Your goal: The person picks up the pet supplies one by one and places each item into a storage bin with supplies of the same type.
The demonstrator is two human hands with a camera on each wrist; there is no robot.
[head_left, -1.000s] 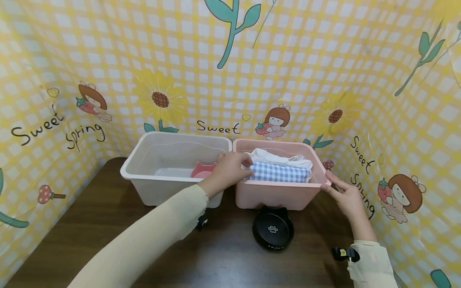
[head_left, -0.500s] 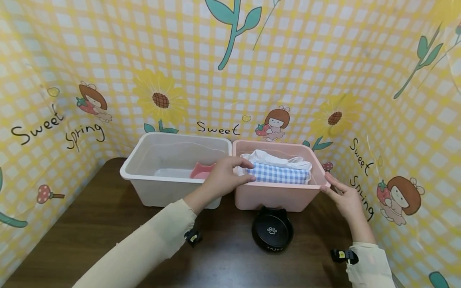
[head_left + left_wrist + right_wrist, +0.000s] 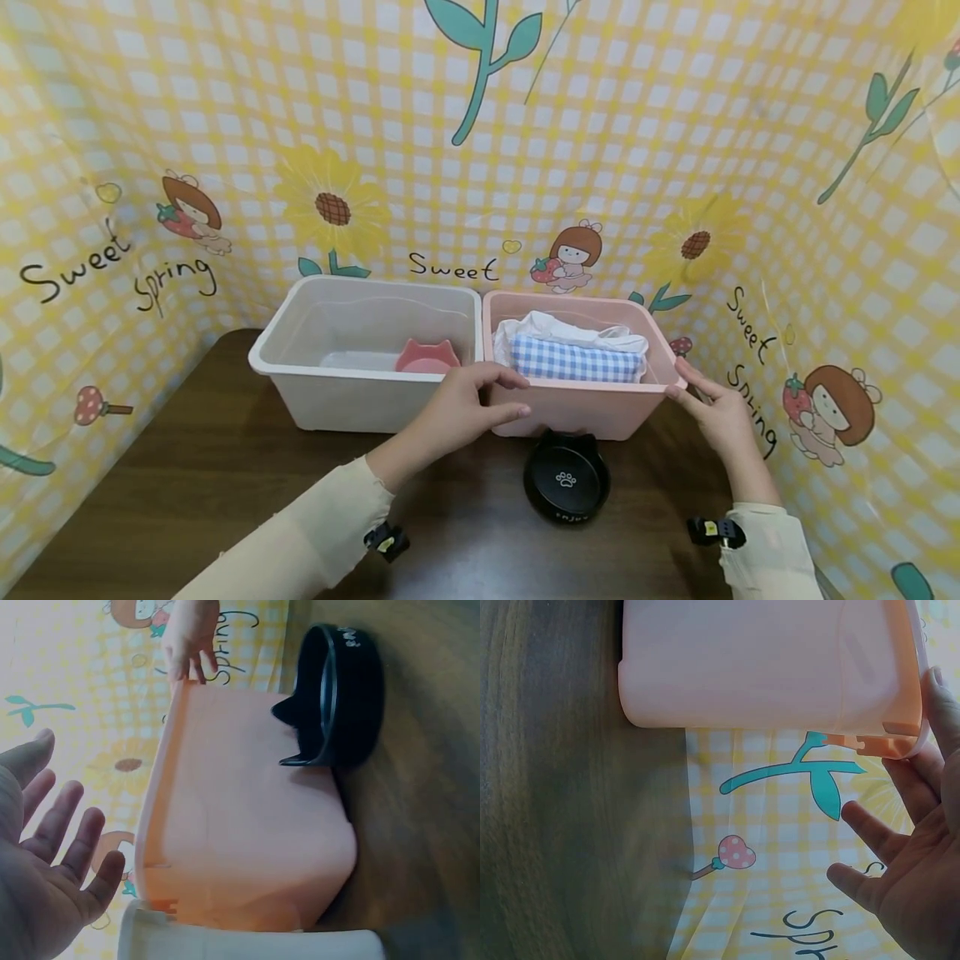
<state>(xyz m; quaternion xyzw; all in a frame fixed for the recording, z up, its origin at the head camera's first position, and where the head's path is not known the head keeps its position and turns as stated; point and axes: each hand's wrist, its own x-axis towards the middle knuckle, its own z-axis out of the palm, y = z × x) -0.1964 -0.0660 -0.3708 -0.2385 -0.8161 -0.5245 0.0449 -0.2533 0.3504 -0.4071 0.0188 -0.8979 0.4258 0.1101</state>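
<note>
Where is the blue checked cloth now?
In the head view, the blue checked cloth lies inside the pink bin, which stands right of the grey bin.

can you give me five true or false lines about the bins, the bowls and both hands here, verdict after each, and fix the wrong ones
1. A folded blue-and-white checked cloth lies inside the pink rectangular plastic bin. True.
2. The pale grey rectangular plastic bin has nothing in it. False: a small pink cat-eared bowl is inside.
3. The right hand touches the pink bin near a corner of its rim. True.
4. The left hand is gripping a bowl. False: it holds nothing, its thumb and fingers apart.
5. A round black cat-eared bowl stands on the brown wooden table. True.
</note>
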